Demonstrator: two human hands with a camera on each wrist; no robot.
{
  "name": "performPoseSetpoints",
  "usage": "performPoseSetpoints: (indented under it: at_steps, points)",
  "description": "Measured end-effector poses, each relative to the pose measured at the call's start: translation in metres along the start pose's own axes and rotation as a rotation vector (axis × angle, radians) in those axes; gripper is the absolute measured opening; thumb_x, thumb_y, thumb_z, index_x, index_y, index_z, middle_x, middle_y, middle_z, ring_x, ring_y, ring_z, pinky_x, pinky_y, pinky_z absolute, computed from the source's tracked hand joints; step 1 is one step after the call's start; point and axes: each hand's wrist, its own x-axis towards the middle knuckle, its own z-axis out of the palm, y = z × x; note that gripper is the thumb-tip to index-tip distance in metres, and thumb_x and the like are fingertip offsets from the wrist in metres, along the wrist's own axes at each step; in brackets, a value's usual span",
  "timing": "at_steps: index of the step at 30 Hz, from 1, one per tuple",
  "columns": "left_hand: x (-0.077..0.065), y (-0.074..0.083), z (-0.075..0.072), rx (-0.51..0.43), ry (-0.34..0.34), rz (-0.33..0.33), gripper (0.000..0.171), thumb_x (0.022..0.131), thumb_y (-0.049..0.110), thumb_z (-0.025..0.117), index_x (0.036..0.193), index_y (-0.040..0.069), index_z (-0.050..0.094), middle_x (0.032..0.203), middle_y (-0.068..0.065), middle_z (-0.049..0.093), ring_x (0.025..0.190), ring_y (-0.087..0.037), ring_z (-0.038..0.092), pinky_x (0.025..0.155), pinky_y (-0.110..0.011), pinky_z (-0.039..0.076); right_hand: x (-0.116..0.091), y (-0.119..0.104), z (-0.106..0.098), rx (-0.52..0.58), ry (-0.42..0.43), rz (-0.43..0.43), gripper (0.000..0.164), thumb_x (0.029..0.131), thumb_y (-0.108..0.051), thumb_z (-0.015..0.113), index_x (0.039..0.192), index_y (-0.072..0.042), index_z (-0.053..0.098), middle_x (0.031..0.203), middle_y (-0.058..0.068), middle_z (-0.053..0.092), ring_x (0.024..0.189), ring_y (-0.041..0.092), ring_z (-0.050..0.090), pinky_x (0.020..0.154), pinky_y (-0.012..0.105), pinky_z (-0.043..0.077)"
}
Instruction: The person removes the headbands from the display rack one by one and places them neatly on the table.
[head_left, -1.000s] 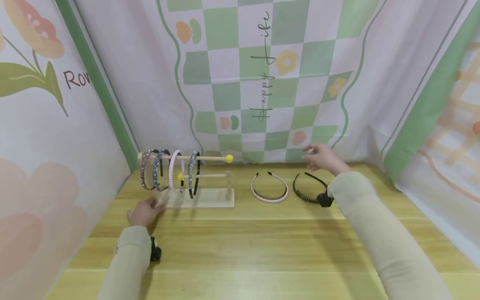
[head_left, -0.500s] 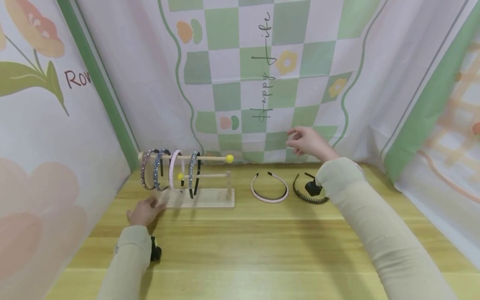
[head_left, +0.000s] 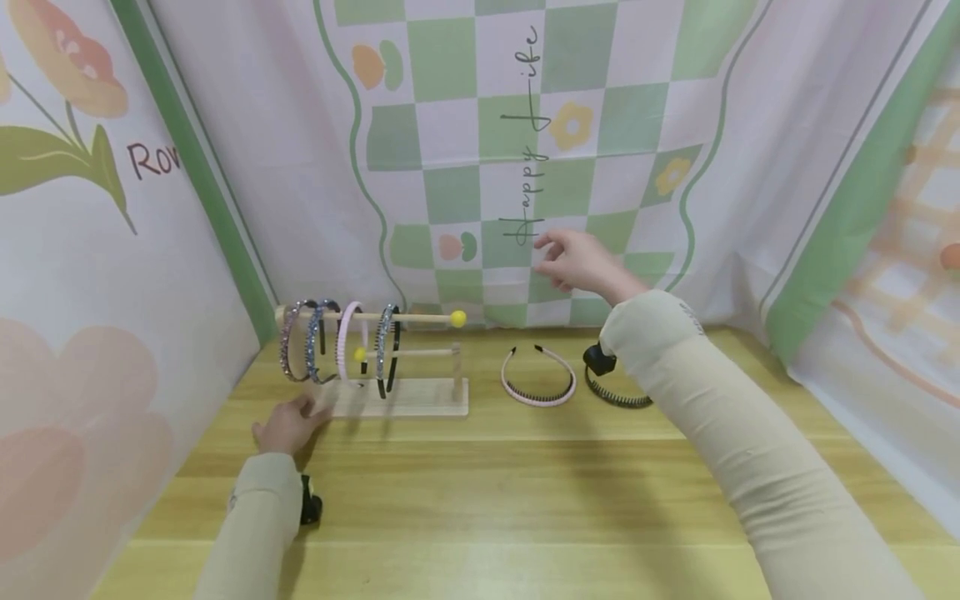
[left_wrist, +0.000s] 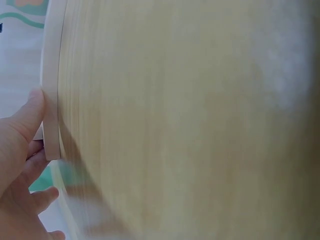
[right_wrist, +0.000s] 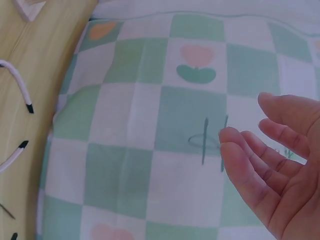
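Note:
My left hand (head_left: 288,425) grips the left end of a wooden headband stand (head_left: 431,400). In the left wrist view its thumb (left_wrist: 34,107) lies on one face of the pale base (left_wrist: 51,100), with fingers on the other side. On the upper rod hang a pink headband (head_left: 342,350) and several glittery ones, including a silvery-blue headband (head_left: 381,346). Raised over the back of the table, my right hand (head_left: 581,262) has loosely bent fingers with nothing between them. Below it, a pink toothed headband (head_left: 538,401) lies on the table; a black toothed headband (head_left: 630,402) is partly hidden by the right sleeve.
The upper rod ends in a yellow ball (head_left: 458,318), and a shorter lower rod has another yellow ball (head_left: 360,354). A checkered curtain (head_left: 442,196) hangs directly behind the wooden table (head_left: 450,500). A printed cloth (head_left: 97,275) closes off the left side.
My right hand has moved left and upward, from above the black headband to behind and over the pink one. The left hand keeps its hold on the stand, which has not moved.

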Motion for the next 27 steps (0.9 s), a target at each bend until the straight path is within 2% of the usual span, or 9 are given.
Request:
performPoseSetpoints:
  at_steps: [8, 17, 27]
  points:
    - [0.002, -0.003, 0.002, 0.008, -0.001, -0.006, 0.075, 0.085, 0.056, 0.053, 0.135, 0.001, 0.040, 0.135, -0.023, 0.041, 0.121, -0.047, 0.036, 0.094, -0.072, 0.000, 0.002, -0.026, 0.007, -0.041, -0.016, -0.053, 0.042, 0.089, -0.015, 0.061, 0.128, -0.008, 0.048, 0.102, 0.012, 0.057, 0.074, 0.025, 0.061, 0.062, 0.032, 0.054]
    - [0.002, -0.001, 0.002, 0.014, 0.001, -0.006, 0.073, 0.086, 0.055, 0.053, 0.135, 0.002, 0.041, 0.135, -0.023, 0.042, 0.121, -0.047, 0.036, 0.094, -0.072, 0.001, 0.004, -0.051, 0.015, -0.054, -0.043, -0.119, 0.045, 0.089, -0.015, 0.062, 0.130, -0.008, 0.046, 0.103, 0.011, 0.058, 0.075, 0.024, 0.061, 0.065, 0.033, 0.054]
    - [-0.001, 0.000, 0.001, 0.016, 0.000, -0.025, 0.074, 0.086, 0.054, 0.054, 0.135, 0.001, 0.040, 0.134, -0.023, 0.043, 0.120, -0.046, 0.037, 0.095, -0.071, 0.001, 0.010, -0.078, 0.034, -0.024, -0.077, -0.161, 0.044, 0.089, -0.015, 0.062, 0.130, -0.010, 0.046, 0.100, 0.008, 0.055, 0.075, 0.026, 0.061, 0.063, 0.032, 0.054]
